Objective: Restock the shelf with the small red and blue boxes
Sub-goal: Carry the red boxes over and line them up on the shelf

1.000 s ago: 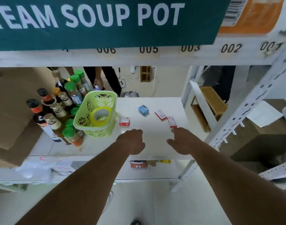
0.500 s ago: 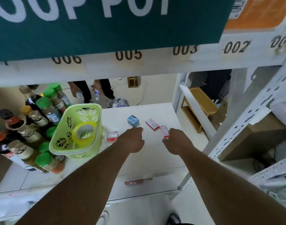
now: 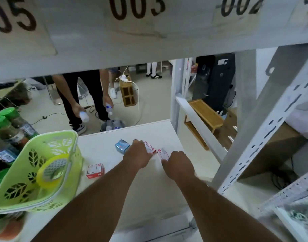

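Head view: left hand [image 3: 138,156] rests on a red box [image 3: 149,147] on the shelf [image 3: 149,186], beside the blue box [image 3: 122,146]. Right hand [image 3: 179,163] touches another red box [image 3: 162,154]. Finger closure of both hands: cannot tell. A third red box [image 3: 95,170] lies near the basket [image 3: 24,173].

The shelf [image 3: 149,198] is white. On it lie a light blue box [image 3: 122,146] and three red-and-white boxes, one near the left [image 3: 95,170] and two farther right [image 3: 149,147] [image 3: 162,154]. The basket [image 3: 30,173] is lime green with leaf-shaped cutouts and holds a yellow tape roll [image 3: 51,170]. The bottles [image 3: 11,126] at far left have green caps.
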A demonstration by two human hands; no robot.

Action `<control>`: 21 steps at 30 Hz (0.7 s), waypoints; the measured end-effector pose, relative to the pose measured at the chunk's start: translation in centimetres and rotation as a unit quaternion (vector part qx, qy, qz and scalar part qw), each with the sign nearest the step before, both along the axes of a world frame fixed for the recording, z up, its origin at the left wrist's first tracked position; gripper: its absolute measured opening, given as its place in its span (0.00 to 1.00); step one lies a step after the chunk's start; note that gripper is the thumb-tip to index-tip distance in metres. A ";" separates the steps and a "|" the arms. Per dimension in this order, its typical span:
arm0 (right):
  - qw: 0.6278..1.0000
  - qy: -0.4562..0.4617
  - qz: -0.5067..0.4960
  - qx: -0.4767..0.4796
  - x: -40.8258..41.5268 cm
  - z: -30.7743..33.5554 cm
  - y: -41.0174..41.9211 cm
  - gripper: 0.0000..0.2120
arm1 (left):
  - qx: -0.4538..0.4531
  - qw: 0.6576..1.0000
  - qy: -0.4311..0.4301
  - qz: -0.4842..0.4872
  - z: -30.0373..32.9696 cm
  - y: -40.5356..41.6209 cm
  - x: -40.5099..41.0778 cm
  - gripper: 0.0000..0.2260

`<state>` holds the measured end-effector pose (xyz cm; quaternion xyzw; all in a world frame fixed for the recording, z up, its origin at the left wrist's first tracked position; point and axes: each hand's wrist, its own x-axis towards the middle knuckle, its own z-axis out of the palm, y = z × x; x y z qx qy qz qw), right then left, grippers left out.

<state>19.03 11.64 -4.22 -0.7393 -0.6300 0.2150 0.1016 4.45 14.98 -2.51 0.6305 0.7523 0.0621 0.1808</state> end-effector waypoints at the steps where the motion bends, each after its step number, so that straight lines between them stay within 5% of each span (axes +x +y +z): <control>1: 1.000 -0.005 -0.001 0.002 -0.1 -0.1 0.2 0.22 | -0.004 1.000 0.018 -0.001 -0.2 0.3 0.2 0.29; 8: 1.000 -0.021 0.003 0.003 -0.1 -0.2 1.0 0.19 | -0.014 0.999 0.033 -0.009 -0.4 1.2 0.2 0.30; 21: 0.991 0.115 -0.061 0.007 2.1 4.3 -1.3 0.19 | -0.026 0.984 -0.174 -0.036 3.3 -2.6 -3.3 0.34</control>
